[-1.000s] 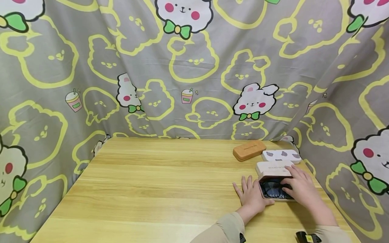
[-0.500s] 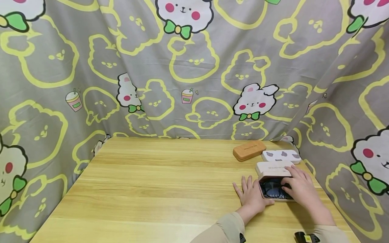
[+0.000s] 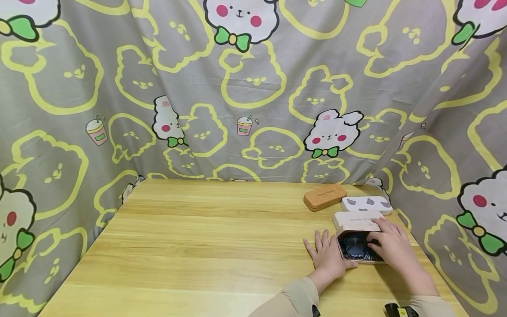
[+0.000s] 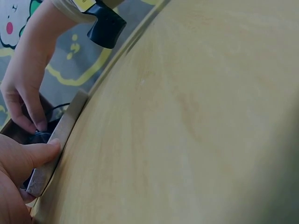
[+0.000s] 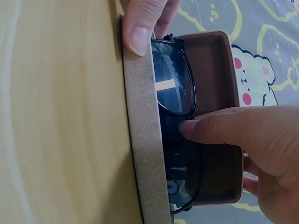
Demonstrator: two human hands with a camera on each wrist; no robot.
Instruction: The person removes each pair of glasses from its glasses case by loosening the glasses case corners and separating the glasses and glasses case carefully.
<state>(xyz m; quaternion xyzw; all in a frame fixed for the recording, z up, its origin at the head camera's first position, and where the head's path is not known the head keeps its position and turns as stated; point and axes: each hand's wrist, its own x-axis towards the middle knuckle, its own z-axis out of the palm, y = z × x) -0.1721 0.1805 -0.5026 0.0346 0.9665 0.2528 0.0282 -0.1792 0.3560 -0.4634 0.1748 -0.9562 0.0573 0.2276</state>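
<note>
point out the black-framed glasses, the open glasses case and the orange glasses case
Black-framed glasses (image 5: 174,74), right wrist view: upper lens
Open glasses case (image 5: 144,121), right wrist view: outer wall
Orange glasses case (image 3: 325,197), head view: top of lid

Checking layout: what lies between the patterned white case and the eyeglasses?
The open lid of the eyeglass case lies between them, in the head view.

Orange-brown case (image 3: 325,197) positioned near far edge of wood-grain bench (image 3: 206,246), white case (image 3: 366,204) with grey motifs adjacent at right, grey cartoon-print curtain (image 3: 261,97) behind.
</note>
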